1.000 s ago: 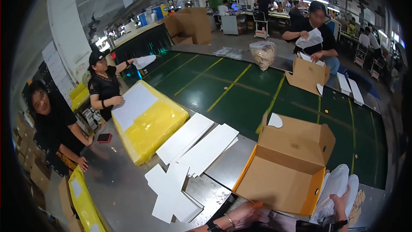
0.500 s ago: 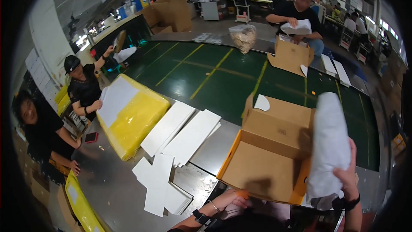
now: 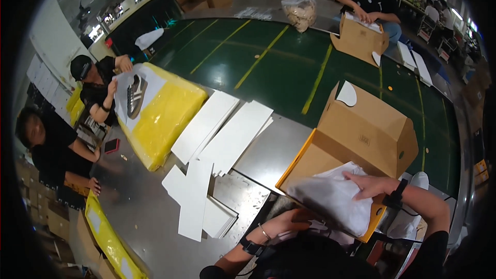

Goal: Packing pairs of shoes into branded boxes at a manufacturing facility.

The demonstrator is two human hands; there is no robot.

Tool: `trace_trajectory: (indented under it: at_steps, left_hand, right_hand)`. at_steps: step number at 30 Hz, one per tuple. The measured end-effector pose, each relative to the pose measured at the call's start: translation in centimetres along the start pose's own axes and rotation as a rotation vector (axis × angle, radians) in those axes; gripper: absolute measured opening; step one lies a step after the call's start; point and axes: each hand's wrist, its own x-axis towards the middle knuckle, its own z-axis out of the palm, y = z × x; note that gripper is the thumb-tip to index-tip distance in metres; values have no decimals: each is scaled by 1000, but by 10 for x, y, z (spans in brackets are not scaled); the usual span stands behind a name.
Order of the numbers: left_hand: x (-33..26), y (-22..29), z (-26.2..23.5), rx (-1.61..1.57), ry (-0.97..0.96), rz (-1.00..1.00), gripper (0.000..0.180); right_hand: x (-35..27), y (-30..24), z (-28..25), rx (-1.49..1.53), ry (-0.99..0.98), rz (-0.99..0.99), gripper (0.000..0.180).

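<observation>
In front of me a brown cardboard box [image 3: 356, 142] with orange outer sides stands with its lid raised, tilted at the table's near edge. A white wrapped bundle [image 3: 330, 194] lies inside it, over most of the bottom. My right hand [image 3: 368, 185] is on top of the bundle, thumb and fingers gripping its wrapping. At the box's near left side is my left hand [image 3: 289, 222], its fingers curled and partly hidden against the box. A white rounded insert [image 3: 347, 94] shows at the lid's left corner. Another white bundle [image 3: 405, 222] lies right of the box.
White card strips [image 3: 235, 137] lie in stacks left of the box. Beyond them is a yellow plastic-wrapped stack [image 3: 165, 108], where a co-worker handles paper by a shoe [image 3: 136, 96]. A green conveyor belt [image 3: 274, 67] runs behind. Another person works at an open box [image 3: 360, 41].
My right hand has brought the white bundle from the box's right side down into it. The box has turned and shifted right. A shoe now shows on the yellow stack.
</observation>
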Motion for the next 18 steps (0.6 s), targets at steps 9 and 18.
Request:
trace_trajectory:
  at_steps: [9, 18]
  left_hand:
    - [-112, 154, -150, 1021, 1031, 427, 54]
    - [-143, 186, -313, 1624, 1237, -498, 72]
  right_hand:
    - [-63, -81, 111, -677, 349, -128, 102]
    - [-37, -36, 124, -619, 703, 212, 96]
